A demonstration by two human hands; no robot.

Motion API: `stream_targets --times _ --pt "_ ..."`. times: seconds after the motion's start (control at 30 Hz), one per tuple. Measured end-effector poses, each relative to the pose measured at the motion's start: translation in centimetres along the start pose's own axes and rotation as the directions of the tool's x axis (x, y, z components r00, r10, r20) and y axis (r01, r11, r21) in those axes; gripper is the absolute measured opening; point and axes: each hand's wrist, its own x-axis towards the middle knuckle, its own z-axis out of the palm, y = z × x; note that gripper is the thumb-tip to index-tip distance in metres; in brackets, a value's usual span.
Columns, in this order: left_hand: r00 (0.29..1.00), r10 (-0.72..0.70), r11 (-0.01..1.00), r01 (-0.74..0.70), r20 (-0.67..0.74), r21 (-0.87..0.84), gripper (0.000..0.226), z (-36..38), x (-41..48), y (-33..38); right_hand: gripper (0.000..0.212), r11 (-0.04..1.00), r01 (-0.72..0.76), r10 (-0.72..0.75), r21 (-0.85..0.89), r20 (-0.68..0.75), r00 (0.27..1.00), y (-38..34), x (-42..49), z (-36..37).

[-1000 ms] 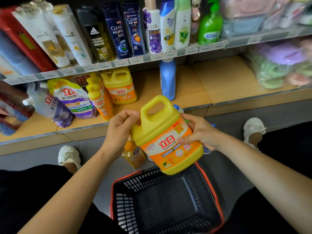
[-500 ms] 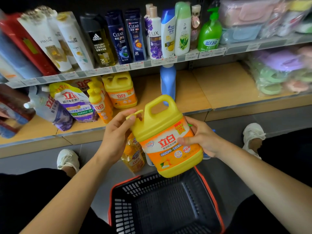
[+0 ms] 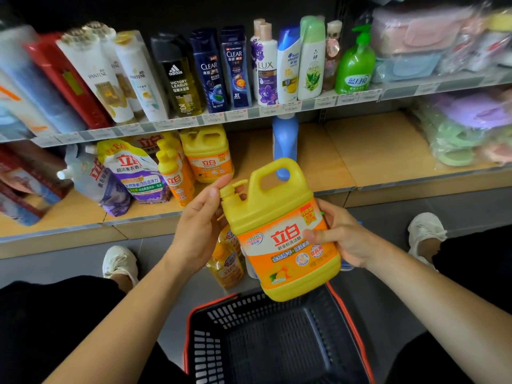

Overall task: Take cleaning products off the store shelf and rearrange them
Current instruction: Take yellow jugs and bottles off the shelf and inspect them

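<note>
The right hand (image 3: pixel 343 239) grips the yellow jug (image 3: pixel 279 217) by its labelled side, thumb across the label. The left hand (image 3: pixel 199 225) pinches its pump cap (image 3: pixel 231 189), fingertips mostly hidden. The jug hangs above the far rim of the black basket (image 3: pixel 210 303), partly masking amber bottles (image 3: pixel 225 261) on the floor and a blue bottle (image 3: pixel 285 137) on the lower shelf (image 3: pixel 346 151).

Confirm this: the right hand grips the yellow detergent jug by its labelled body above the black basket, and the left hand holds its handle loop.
Wrong on the left hand: the head view shows it holding the pump cap, the handle loop ungripped. The right hand does grip the yellow detergent jug by its labelled body above the black basket.
</note>
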Motion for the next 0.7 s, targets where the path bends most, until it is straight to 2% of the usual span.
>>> stream_targets --times 0.13,0.27,0.37,0.53,0.7 --pt "0.999 0.030 0.998 -0.028 -0.045 0.052 0.059 0.7 -0.3 -0.8 0.067 0.999 0.033 -0.034 -0.029 -0.052 0.998 0.1 0.0 0.3" --pt "0.989 -0.021 0.997 0.032 -0.146 0.074 0.036 0.6 -0.3 -1.3 0.078 0.994 0.054 -0.061 -0.095 -0.074 0.995 0.1 -0.1 1.0" --pt "0.990 -0.005 0.995 0.019 -0.138 0.102 0.030 0.4 -0.1 -1.4 0.080 0.991 0.060 -0.070 -0.121 -0.077 0.995 0.0 -0.1 1.2" --pt "0.998 -0.026 0.996 0.022 0.055 0.081 0.044 -0.1 0.1 -0.6 0.070 0.999 0.000 -0.001 -0.037 -0.032 0.999 -0.4 -0.1 0.7" --pt "0.956 -0.057 0.995 0.079 0.287 -0.064 0.057 0.2 0.0 0.5 0.092 0.997 -0.054 0.052 0.051 0.033 0.998 -0.3 -0.2 0.8"
